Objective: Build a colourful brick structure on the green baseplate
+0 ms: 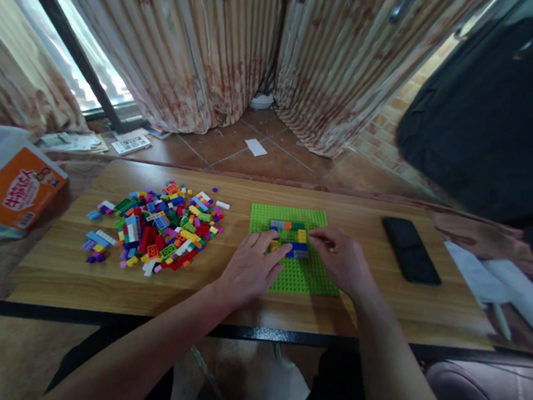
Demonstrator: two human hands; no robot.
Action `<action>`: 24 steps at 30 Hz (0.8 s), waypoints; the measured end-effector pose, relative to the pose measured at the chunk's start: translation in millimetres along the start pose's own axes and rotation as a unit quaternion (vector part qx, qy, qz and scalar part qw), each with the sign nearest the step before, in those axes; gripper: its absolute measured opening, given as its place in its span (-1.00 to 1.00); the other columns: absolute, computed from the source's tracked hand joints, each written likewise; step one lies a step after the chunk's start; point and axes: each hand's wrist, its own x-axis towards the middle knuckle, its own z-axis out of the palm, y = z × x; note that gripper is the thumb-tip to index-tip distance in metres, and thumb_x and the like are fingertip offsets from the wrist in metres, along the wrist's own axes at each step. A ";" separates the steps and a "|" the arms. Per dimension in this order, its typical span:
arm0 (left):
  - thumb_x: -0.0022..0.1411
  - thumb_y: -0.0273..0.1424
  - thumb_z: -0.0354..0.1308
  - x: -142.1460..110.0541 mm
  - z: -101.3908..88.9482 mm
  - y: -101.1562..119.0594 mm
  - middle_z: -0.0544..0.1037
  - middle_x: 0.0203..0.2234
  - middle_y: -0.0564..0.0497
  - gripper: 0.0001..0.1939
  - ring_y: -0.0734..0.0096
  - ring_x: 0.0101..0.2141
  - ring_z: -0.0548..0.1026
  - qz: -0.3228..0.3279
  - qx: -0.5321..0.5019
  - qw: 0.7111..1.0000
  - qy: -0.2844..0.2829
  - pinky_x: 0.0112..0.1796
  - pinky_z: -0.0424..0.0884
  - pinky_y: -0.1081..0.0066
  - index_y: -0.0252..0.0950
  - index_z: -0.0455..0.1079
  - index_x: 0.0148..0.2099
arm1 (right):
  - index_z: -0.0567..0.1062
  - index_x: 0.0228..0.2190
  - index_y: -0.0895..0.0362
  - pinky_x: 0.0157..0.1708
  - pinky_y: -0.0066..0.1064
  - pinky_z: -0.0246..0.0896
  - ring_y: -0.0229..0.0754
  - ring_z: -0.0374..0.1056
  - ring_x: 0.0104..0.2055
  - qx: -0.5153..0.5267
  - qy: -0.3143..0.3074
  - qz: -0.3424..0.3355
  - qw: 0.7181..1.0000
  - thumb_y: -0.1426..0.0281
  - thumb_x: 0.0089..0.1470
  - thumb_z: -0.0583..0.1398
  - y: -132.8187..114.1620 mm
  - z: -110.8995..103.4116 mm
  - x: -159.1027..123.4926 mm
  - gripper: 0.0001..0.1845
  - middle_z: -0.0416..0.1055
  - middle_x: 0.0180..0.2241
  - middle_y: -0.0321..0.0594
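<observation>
A light green baseplate (288, 216) lies on the wooden table, bearing a small rectangular ring of toy bricks. Grey, orange and green bricks form its far side, a yellow brick (301, 235) stands on the right, and blue bricks (297, 251) make up the near side. My left hand (251, 262) rests over the ring's left edge, fingers apart, thumb reaching to the blue bricks; it partly hides another yellow brick. Just right of the ring, my right hand (339, 257) has its fingertips pinched together above the baseplate. Whatever is between them is too small to name.
A heap of mixed coloured bricks (160, 230) covers the left part of the table (219, 299). On the right lies a black phone (411, 250), with white papers (464, 269) beyond the edge. A plastic box with an orange label (18, 185) stands at far left.
</observation>
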 end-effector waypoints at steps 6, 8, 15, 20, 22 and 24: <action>0.33 -0.32 0.06 -0.9 4.9 3.8 0.32 0.12 -0.22 -0.58 0.04 0.08 0.30 -0.004 0.053 0.998 -0.023 0.06 0.30 0.02 -0.20 0.35 0.21 | 0.58 -0.44 0.11 -0.34 -0.37 0.25 -0.20 0.42 -0.39 0.007 -0.026 0.043 0.999 0.33 0.07 0.19 -11.1 7.7 -0.6 -0.82 0.56 -0.42 -0.22; 0.33 -0.30 0.06 -0.9 5.7 3.7 0.32 0.12 -0.20 -0.59 0.05 0.08 0.30 -0.007 0.061 0.998 -0.027 0.07 0.29 0.03 -0.18 0.35 0.20 | 0.58 -0.44 0.11 -0.34 -0.38 0.24 -0.21 0.43 -0.38 0.008 -0.035 0.050 0.998 0.35 0.07 0.20 -13.3 9.5 -0.6 -0.84 0.57 -0.41 -0.23; 0.35 -0.31 0.01 0.4 5.9 5.2 0.31 0.14 -0.20 -0.61 0.04 0.07 0.29 -0.008 0.085 0.996 -0.033 0.03 0.29 0.04 -0.18 0.36 0.19 | 0.59 -0.45 0.09 -0.33 -0.41 0.22 -0.20 0.45 -0.36 -0.003 -0.054 0.036 0.998 0.39 0.07 0.21 -17.7 16.7 0.5 -0.86 0.59 -0.40 -0.26; 0.36 -0.33 -0.02 3.7 5.3 9.1 0.32 0.16 -0.17 -0.61 0.02 0.05 0.31 -0.022 0.111 0.992 -0.048 0.01 0.28 -0.01 -0.16 0.36 0.18 | 0.59 -0.47 0.09 -0.39 -0.42 0.18 -0.23 0.42 -0.42 -0.018 -0.050 0.066 0.996 0.38 0.06 0.22 -20.2 20.3 3.6 -0.86 0.57 -0.45 -0.28; 0.35 -0.34 -0.01 4.5 5.2 11.0 0.32 0.17 -0.16 -0.61 0.03 0.05 0.32 -0.027 0.113 0.992 -0.054 0.01 0.27 -0.03 -0.15 0.35 0.18 | 0.60 -0.48 0.09 -0.41 -0.42 0.18 -0.23 0.42 -0.44 -0.029 -0.045 0.076 0.996 0.37 0.05 0.24 -21.5 21.7 4.9 -0.86 0.57 -0.47 -0.29; 0.35 -0.35 -0.01 4.3 5.4 12.9 0.32 0.18 -0.15 -0.61 0.03 0.05 0.32 -0.034 0.116 0.991 -0.059 0.02 0.27 -0.06 -0.15 0.34 0.19 | 0.60 -0.49 0.08 -0.40 -0.42 0.19 -0.22 0.43 -0.43 -0.037 -0.037 0.085 0.995 0.35 0.04 0.24 -22.4 23.1 6.0 -0.86 0.57 -0.47 -0.28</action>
